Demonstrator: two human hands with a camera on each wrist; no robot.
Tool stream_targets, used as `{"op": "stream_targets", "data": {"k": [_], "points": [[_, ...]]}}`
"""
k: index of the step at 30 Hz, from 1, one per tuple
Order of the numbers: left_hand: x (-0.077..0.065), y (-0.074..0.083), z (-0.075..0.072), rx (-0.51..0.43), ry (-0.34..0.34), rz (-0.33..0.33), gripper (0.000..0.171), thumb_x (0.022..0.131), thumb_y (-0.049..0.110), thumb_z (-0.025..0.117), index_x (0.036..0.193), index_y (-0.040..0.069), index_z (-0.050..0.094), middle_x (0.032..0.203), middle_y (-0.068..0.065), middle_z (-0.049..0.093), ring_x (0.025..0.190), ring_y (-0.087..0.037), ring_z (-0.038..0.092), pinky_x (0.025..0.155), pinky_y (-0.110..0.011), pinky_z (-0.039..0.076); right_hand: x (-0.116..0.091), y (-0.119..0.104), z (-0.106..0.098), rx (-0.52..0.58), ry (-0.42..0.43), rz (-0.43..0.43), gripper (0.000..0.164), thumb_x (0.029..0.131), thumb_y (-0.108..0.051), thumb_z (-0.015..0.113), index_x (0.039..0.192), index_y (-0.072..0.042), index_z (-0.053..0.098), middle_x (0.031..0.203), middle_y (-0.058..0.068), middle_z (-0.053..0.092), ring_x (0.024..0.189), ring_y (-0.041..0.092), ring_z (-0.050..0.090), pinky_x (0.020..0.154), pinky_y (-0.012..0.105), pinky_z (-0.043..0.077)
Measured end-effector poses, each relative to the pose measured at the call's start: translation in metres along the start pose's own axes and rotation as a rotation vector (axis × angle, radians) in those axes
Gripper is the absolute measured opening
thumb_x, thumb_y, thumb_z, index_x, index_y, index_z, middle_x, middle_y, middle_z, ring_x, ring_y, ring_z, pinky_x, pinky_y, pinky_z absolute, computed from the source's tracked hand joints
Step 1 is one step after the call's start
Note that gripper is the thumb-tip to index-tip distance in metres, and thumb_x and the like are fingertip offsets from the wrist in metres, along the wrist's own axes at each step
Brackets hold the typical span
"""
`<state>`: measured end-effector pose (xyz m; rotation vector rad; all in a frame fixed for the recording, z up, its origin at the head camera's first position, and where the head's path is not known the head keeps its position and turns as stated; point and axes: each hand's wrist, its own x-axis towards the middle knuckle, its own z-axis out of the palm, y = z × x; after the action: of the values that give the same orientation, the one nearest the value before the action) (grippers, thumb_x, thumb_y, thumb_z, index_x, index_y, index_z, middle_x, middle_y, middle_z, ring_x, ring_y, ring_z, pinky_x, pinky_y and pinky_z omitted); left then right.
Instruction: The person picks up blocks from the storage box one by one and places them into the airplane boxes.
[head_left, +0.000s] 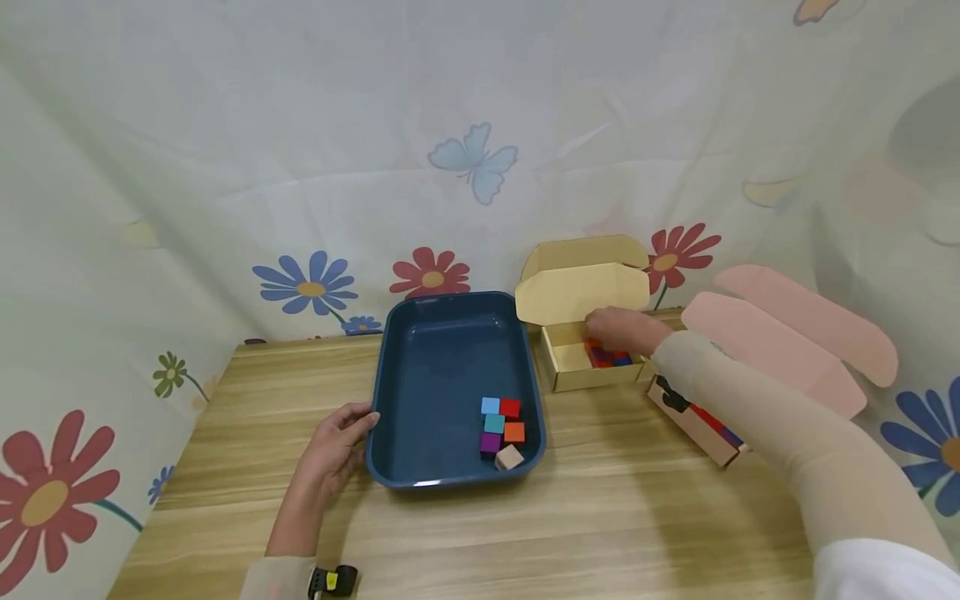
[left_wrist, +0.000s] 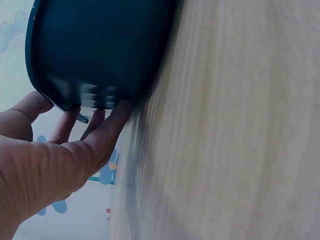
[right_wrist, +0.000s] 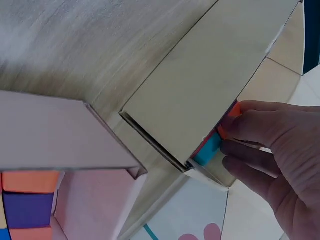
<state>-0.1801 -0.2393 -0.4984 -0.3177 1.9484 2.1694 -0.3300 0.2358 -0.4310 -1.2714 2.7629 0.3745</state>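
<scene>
My left hand [head_left: 335, 446] grips the left rim of a dark blue tray [head_left: 438, 367], thumb over the edge and fingers against the outer wall in the left wrist view. Inside the tray's near right corner sit several small cubes, among them a red cube [head_left: 510, 408], a purple cube [head_left: 491, 443] and a plain wooden cube [head_left: 509, 457]. My right hand [head_left: 624, 330] reaches into an open yellow cardboard box [head_left: 596, 380]. There its thumb and forefinger pinch an orange block [right_wrist: 234, 112], mostly covered by the fingers. Beside it lies a teal block [right_wrist: 208, 149].
Right of the yellow box stands an open pink cardboard box [head_left: 693, 425] with coloured blocks, partly behind my right forearm. Its pink lid [head_left: 780, 346] leans back. A patterned cloth [head_left: 337, 208] hangs behind the wooden table [head_left: 285, 392].
</scene>
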Motion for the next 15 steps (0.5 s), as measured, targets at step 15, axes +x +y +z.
{"op": "stream_targets", "data": {"k": [15], "points": [[0.001,-0.004,0.001,0.027,0.013,0.012,0.027,0.101,0.011,0.064,0.125,0.001,0.056,0.103,0.001,0.062,0.093,-0.012,0.062,0.074,-0.029,0.059,-0.029,-0.002,-0.034,0.217,0.110,0.144,0.052,0.101,-0.023,0.065,0.146,0.001,0.051,0.148,0.027,0.049,0.133,0.045,0.049,0.107,0.055,0.045]]}}
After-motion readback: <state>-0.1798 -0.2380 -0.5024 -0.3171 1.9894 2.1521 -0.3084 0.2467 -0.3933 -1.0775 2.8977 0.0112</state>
